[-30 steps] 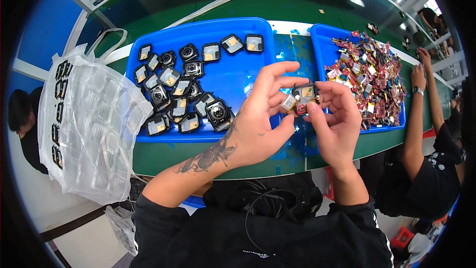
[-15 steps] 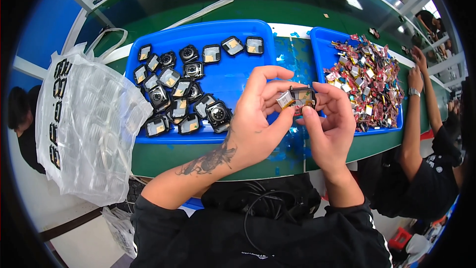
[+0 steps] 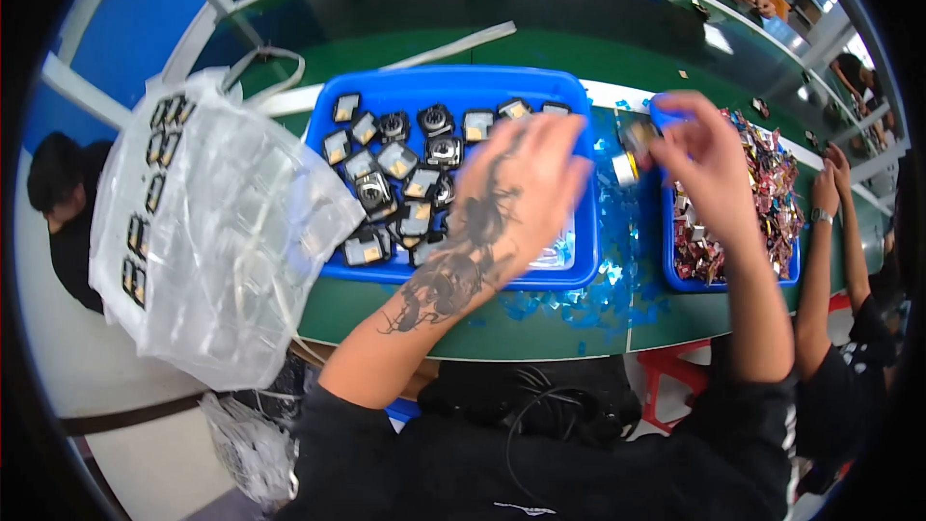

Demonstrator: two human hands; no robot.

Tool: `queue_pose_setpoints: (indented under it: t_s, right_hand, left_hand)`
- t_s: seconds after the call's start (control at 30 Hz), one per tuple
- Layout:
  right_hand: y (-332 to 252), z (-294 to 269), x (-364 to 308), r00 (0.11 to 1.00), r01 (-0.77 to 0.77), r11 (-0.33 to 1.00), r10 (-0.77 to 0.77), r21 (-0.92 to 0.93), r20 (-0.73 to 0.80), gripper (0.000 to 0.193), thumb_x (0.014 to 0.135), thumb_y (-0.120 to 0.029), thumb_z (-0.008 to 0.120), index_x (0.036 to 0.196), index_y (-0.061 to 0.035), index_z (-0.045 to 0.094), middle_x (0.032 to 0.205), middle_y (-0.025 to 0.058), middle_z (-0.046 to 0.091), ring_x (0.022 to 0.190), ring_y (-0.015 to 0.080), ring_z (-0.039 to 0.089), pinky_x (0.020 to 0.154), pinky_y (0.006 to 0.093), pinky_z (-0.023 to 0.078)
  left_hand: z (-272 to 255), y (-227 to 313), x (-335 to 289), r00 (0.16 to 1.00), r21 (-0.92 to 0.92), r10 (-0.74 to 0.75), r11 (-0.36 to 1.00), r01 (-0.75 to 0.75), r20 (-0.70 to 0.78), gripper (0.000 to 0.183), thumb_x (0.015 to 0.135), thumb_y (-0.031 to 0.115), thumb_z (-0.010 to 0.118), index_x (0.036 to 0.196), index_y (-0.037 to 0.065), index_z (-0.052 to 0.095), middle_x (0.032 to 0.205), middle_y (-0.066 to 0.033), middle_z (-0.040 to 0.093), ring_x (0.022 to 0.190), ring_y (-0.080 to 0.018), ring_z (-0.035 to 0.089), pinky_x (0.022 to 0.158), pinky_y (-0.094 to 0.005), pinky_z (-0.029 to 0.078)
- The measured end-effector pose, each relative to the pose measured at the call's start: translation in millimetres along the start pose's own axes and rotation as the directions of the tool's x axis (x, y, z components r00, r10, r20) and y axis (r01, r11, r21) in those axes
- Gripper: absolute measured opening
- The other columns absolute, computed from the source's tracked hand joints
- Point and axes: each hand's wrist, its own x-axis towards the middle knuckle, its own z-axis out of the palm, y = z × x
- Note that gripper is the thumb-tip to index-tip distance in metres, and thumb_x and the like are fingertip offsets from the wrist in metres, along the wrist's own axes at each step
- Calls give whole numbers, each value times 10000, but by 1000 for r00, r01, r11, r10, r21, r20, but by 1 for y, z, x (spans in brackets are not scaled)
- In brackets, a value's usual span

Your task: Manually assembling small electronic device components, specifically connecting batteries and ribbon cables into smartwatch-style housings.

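On the green bench (image 3: 540,342), dark watch cases (image 3: 445,151) were spread in the left of 2 blue trays (image 3: 453,80), and small red and silver parts (image 3: 776,195) were heaped in the right. Above the gap between them, a blurred dark case (image 3: 638,138), with a silver piece (image 3: 626,170) beside it, was pinched by the right hand's (image 3: 712,147) fingertips. The left hand (image 3: 526,174) was blurred over the left tray; whether anything was gripped could not be told.

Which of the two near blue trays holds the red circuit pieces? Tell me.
The right blue tray, heaped with red circuit pieces; the left blue tray holds black watch cases.
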Motion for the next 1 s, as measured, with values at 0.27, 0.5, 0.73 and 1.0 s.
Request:
queue_pose_setpoints:
  t_s: [0.27,0.5,0.73,1.0]
  right_hand:
    - [105,-33,174,969,-219,888,149,-404,-199,390,567,-160,908,866,-22,700,858,124,688,805,213,649,728,344,522]
    - [93,-53,157,970,-161,835,35,-526,-240,286,712,-204,801,914,-25,705,897,149,706,853,278,685,771,358,538]
    - [42,-102,80,987,75,678,56,-731,153,200,768,-178,735,920,-51,715,855,119,702,829,305,678,751,364,540]
    - [75,-98,46,982,187,539,-69,-821,178,144,759,-181,750,815,-56,706,895,141,637,881,333,632,799,430,510]
  left_hand:
    - [28,-63,-14,995,501,-91,861,92,-26,469,935,289,539,1326,31,504,1326,-325,499,1374,-424,315,1099,-661,152]
    - [6,-37,-10,988,338,-144,934,115,60,381,820,190,703,1107,37,504,1104,-166,591,1205,-344,486,1078,-588,254]
    - [0,-24,2,974,-214,-191,963,162,-120,187,840,25,675,931,32,511,824,-90,566,701,-245,622,622,-349,511]
    - [4,3,1,875,-916,-300,3,401,381,108,963,67,553,1057,25,521,1016,-171,680,921,-204,673,809,-353,579]
